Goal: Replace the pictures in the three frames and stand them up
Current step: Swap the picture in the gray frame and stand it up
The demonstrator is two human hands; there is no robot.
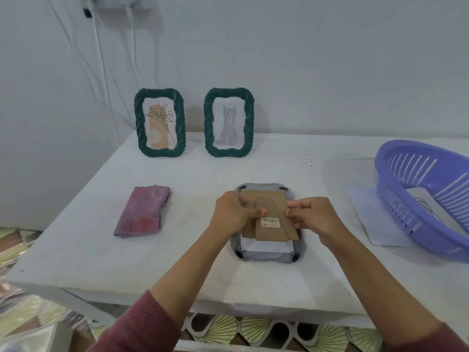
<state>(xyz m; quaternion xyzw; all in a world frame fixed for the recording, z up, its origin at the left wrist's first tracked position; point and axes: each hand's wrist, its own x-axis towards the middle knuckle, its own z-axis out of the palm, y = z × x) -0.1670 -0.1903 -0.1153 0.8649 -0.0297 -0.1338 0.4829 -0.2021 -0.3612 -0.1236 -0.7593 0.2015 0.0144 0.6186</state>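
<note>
Two green twisted-rim frames stand upright at the back of the table: one with a plant drawing [160, 122], one with a grey cat picture [228, 122]. A third frame [269, 255] lies face down in front of me, white paper showing at its near edge. A brown cardboard backing board [269, 222] with a stand flap and barcode label rests on it, slightly askew. My left hand [234, 213] grips the board's left edge. On its right edge my right hand [314, 217] holds it, and both thumbs press on top.
A folded purple cloth [143, 210] lies to the left. A purple plastic basket [426, 191] sits at the right with a line drawing inside, on a white sheet [378, 224]. White cables hang down the wall at the back left. The table's front edge is near.
</note>
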